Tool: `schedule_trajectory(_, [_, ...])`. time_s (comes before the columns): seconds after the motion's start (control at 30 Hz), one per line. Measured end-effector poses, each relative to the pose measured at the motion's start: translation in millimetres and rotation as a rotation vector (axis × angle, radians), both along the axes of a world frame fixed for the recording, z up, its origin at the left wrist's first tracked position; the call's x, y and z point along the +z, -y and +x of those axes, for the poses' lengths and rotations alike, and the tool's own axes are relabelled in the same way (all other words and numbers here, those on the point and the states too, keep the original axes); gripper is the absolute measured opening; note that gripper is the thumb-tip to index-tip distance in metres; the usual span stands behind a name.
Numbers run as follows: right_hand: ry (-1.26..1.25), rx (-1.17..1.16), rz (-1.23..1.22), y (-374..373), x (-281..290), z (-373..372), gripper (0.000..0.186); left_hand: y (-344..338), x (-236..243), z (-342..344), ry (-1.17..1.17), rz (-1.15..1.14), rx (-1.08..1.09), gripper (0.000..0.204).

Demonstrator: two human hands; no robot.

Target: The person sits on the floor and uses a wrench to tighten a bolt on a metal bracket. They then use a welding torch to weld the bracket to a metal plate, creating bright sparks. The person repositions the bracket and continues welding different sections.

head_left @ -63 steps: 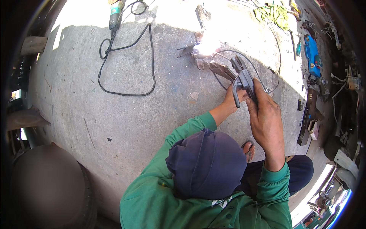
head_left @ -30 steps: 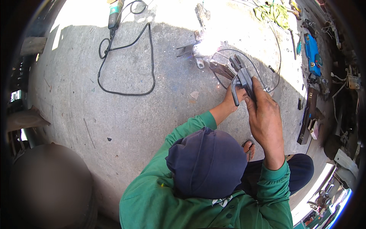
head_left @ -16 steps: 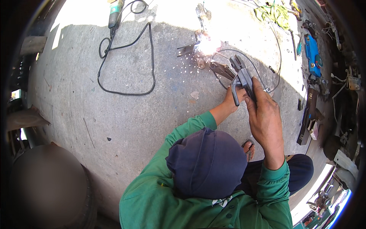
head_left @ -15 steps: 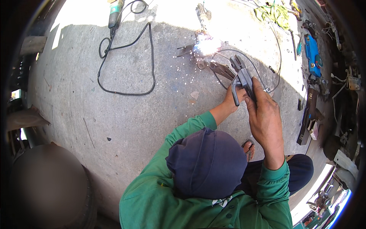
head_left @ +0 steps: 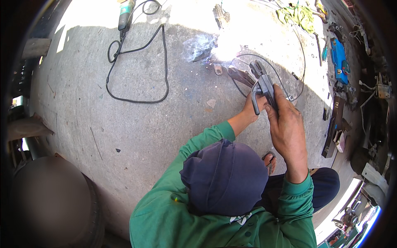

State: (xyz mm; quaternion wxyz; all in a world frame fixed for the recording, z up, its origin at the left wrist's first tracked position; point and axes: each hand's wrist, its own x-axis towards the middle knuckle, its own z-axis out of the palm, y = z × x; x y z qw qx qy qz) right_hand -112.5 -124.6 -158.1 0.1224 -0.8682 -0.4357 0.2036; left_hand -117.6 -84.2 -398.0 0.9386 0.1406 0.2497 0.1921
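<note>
My right hand (head_left: 287, 130) is closed around the handle of a dark welding electrode holder (head_left: 264, 80). A thin electrode (head_left: 243, 61) reaches from its jaws toward a white welding glare (head_left: 225, 53). My left hand (head_left: 251, 109), partly hidden behind the holder's lever, is closed on dark pliers (head_left: 241, 76) that extend toward the workpiece. Most of the metal workpiece (head_left: 218, 70) is lost in the glare; a rounded end with a hole shows below it. Bluish smoke (head_left: 196, 46) spreads left of the glare over a dark metal piece.
An angle grinder (head_left: 124, 16) lies at the far left with its black cord (head_left: 166, 66) looped on the concrete. Cloth (head_left: 304, 18), a blue case (head_left: 339, 60) and a long dark box (head_left: 332, 130) line the right. A round drum-like object (head_left: 53, 202) stands near left.
Bluish smoke has appeared left of the glare, and fewer bright sparks show over the floor. Both hands hold almost the same positions.
</note>
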Motion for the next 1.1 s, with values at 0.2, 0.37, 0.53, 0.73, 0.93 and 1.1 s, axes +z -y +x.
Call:
schedule_trajectory(0.2, [-0.002,0.0,0.005,1,-1,1,0.049,1,4,-1,-0.06,0.029,-0.019,0.032])
schedule_trajectory(0.37, [0.011,0.011,0.007,2,-2,1,0.048,1,1,-1,-0.029,0.024,-0.004,0.031])
schedule_trajectory(0.53, [0.013,0.007,0.001,1,-4,1,0.048,1,-7,1,0.019,0.021,0.002,0.031])
schedule_trajectory(0.73, [0.039,0.011,-0.008,2,-7,2,0.049,3,-10,5,0.015,-0.032,-0.03,0.033])
schedule_trajectory(0.93, [0.026,0.015,0.007,0,-6,2,0.048,4,-13,4,0.03,-0.002,-0.012,0.033])
schedule_trajectory(1.1, [0.019,0.013,0.007,-1,-4,1,0.048,2,-11,4,0.017,-0.003,-0.002,0.032])
